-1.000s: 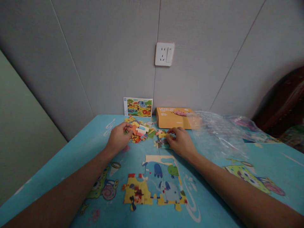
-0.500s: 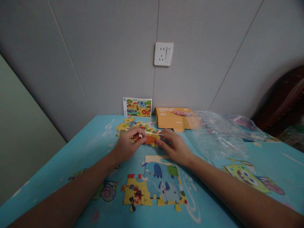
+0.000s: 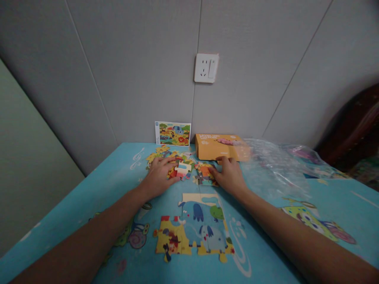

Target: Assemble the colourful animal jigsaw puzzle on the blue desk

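Note:
My left hand (image 3: pixel 161 175) has its thumb and fingers around the left edge of a cream, blue and red puzzle piece (image 3: pixel 183 169), just in front of a heap of loose pieces (image 3: pixel 162 151). To the right, my right hand (image 3: pixel 229 174) rests with thumb and fingers apart. Its thumb touches the edge of some orange and dark puzzle pieces (image 3: pixel 205 171); its fingertips lie near the box front. Closer to me lies a joined puzzle section (image 3: pixel 192 228) showing two blue elephants, a green bush and a yellow ground.
A picture card (image 3: pixel 174 134) leans against the wall beside an orange puzzle box (image 3: pixel 219 146). Crumpled clear plastic (image 3: pixel 275 165) lies right of the box. The blue cartoon tablecloth (image 3: pixel 118 232) covers the table. A wall socket (image 3: pixel 206 68) is above.
My hands have moved apart from over the loose pieces. The right hand has shifted right and let go of a piece, and the orange pieces between the hands now show.

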Demonstrator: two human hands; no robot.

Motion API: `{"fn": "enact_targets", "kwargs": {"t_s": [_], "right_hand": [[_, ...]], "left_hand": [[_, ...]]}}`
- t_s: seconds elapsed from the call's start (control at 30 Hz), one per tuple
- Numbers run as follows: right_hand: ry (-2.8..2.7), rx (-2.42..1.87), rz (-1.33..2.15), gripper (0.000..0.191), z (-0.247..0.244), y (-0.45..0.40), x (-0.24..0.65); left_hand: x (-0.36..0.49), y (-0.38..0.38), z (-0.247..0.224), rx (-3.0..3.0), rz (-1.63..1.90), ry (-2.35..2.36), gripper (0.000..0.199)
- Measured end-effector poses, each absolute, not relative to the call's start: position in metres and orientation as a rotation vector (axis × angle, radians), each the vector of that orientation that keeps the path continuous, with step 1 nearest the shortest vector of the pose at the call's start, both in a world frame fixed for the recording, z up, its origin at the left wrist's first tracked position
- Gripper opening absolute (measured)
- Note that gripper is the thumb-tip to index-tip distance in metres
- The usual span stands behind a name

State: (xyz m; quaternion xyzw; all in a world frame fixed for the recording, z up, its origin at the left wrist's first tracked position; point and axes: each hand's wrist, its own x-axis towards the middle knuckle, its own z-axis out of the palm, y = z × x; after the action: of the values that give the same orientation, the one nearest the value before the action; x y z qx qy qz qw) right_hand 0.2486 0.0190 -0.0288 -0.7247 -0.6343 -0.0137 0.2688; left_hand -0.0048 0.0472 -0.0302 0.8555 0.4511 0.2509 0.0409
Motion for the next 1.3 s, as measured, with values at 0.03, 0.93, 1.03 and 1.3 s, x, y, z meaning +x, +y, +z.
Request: {"fn": "enact_targets", "kwargs": {"t_s": [0.03, 0.93, 1.03, 1.3], "right_hand": [[-1.709, -1.935, -0.039, 0.042, -0.029, 0.018, 0.248], [-2.185, -0.93, 0.465, 0.029, -0.009, -0.021, 0.21], [-2.25, -0.905, 0.479, 0.029, -0.01, -0.024, 0.209], [-2.303, -0.886, 0.473, 0.018, -0.009, -0.023, 0.213]], "left_hand": [[-0.005, 0.047, -0.031, 2.624, 0.754, 1.384, 0.04], [0.003, 0.018, -0.003, 2.04, 0.635, 0.728, 0.034], [-0.003, 0.021, -0.001, 1.998, 0.461, 0.668, 0.033], [-0.015, 0.025, 0.002, 2.117, 0.241, 0.725, 0.022]]}}
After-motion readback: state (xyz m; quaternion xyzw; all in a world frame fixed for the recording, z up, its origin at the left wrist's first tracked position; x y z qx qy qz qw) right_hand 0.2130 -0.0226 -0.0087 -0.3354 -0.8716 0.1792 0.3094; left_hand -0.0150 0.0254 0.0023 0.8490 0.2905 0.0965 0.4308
